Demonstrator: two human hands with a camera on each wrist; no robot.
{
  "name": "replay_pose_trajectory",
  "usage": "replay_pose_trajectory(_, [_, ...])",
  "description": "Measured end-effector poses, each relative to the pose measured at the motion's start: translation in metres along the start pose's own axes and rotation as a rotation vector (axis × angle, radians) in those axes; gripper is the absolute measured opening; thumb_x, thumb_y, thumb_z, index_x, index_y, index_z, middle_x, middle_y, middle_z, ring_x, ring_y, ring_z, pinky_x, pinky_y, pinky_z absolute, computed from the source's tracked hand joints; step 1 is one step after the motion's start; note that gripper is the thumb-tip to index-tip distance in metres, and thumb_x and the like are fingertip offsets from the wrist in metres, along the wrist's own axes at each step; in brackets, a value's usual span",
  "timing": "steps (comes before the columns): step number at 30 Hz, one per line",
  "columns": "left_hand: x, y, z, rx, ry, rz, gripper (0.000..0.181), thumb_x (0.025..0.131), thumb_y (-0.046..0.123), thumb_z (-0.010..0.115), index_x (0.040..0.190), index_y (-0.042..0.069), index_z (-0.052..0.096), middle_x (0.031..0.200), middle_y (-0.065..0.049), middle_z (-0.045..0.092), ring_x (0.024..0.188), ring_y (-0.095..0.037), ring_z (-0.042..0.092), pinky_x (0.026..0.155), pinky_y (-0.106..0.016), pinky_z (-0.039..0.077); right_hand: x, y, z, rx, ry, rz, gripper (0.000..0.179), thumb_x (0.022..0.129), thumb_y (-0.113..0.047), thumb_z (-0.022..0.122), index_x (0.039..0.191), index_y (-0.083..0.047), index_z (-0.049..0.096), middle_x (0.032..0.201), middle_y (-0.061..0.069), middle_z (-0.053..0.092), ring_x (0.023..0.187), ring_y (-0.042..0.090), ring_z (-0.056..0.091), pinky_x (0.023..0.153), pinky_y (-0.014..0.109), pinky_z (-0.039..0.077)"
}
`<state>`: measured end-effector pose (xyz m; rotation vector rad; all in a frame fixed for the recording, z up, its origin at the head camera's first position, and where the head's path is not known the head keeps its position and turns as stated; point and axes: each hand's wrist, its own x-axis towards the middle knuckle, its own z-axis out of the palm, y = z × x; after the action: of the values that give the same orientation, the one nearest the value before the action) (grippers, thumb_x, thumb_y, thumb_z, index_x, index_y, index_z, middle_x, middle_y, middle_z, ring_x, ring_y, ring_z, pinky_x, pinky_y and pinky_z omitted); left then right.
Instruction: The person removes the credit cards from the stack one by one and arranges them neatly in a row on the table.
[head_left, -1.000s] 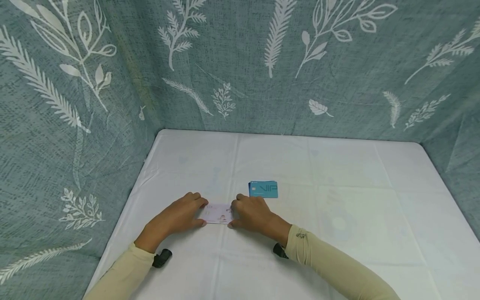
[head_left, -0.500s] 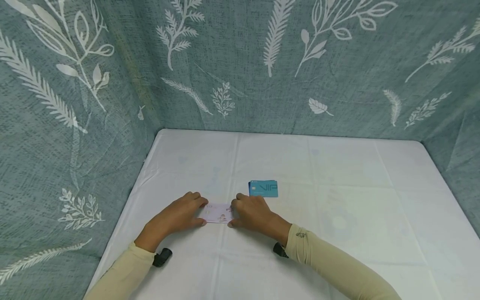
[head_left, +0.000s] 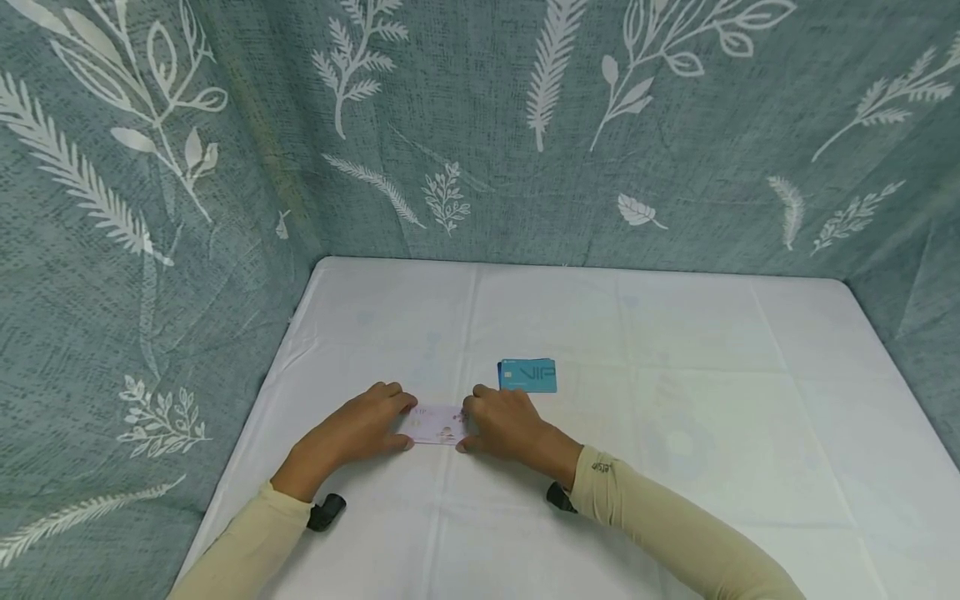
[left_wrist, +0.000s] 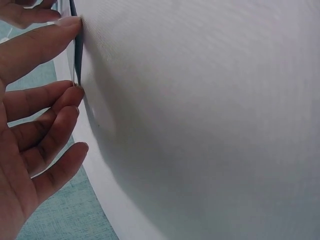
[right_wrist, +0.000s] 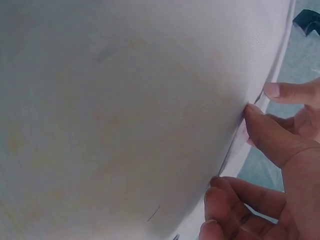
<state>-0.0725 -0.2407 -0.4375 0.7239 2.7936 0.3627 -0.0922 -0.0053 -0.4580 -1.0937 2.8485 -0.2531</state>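
Observation:
A pale pink printed card [head_left: 437, 425] lies low over the white tabletop, between my two hands. My left hand [head_left: 363, 425] pinches its left end, thumb at the near edge and fingers at the far edge. At the right end my right hand [head_left: 510, 427] pinches it the same way. In the left wrist view a dark blue layer [left_wrist: 78, 62] shows along the card's edge; I cannot tell whether it is a second card. Just beyond the right hand, a small stack of blue cards [head_left: 528, 376], the top one marked VIP, lies flat on the table.
The table wears a white cloth [head_left: 675, 467] with fold creases. Teal curtains [head_left: 480, 125] with white leaf prints hang behind and on both sides. A black device piece shows under each wrist, one by the left sleeve [head_left: 240, 542], one by the right sleeve [head_left: 675, 525].

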Motion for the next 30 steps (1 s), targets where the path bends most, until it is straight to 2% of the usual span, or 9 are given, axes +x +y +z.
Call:
replay_pose_trajectory(11, [0.001,-0.001,-0.003,0.014,-0.015,0.009,0.05,0.079,0.023,0.086,0.12,0.0,0.067,0.102,-0.005,0.063,0.091,-0.018,0.057,0.081,-0.037,0.052,-0.002,0.004,-0.003,0.017,0.009,0.002,0.049,0.077,-0.05,0.084,0.106,-0.011,0.076,0.085,0.0,0.066,0.058,0.008,0.047,0.047,0.022,0.036])
replay_pose_trajectory(16, [0.003,0.002,-0.006,0.038,0.005,0.032,0.049,0.081,0.025,0.084,0.12,0.0,0.067,0.105,-0.008,0.064,0.094,-0.022,0.06,0.084,-0.04,0.052,-0.005,0.011,-0.006,0.041,0.021,0.006,0.052,0.077,-0.051,0.083,0.107,-0.01,0.076,0.086,0.0,0.066,0.06,0.009,0.05,0.048,0.022,0.038])
replay_pose_trajectory(21, [0.012,0.009,-0.01,0.054,0.035,0.046,0.048,0.082,0.027,0.083,0.12,0.001,0.068,0.107,-0.008,0.065,0.098,-0.024,0.061,0.087,-0.041,0.052,-0.009,0.021,-0.013,0.078,0.045,0.02,0.052,0.08,-0.049,0.082,0.112,-0.009,0.074,0.099,0.002,0.071,0.077,0.014,0.066,0.056,0.028,0.051])
replay_pose_trajectory(24, [0.019,0.015,-0.012,0.075,0.052,0.051,0.047,0.082,0.028,0.083,0.119,0.002,0.068,0.108,-0.008,0.065,0.099,-0.025,0.061,0.087,-0.041,0.052,-0.011,0.029,-0.016,0.099,0.069,0.024,0.051,0.081,-0.047,0.082,0.113,-0.009,0.074,0.105,0.003,0.072,0.086,0.016,0.069,0.06,0.03,0.054])
replay_pose_trajectory(30, [0.037,0.025,-0.011,0.097,0.076,0.061,0.046,0.084,0.031,0.081,0.119,0.003,0.069,0.11,-0.009,0.067,0.101,-0.026,0.063,0.089,-0.042,0.052,-0.016,0.048,-0.019,0.067,0.123,0.062,0.048,0.078,-0.051,0.083,0.106,-0.012,0.076,0.098,-0.001,0.071,0.069,0.01,0.06,0.051,0.026,0.046])
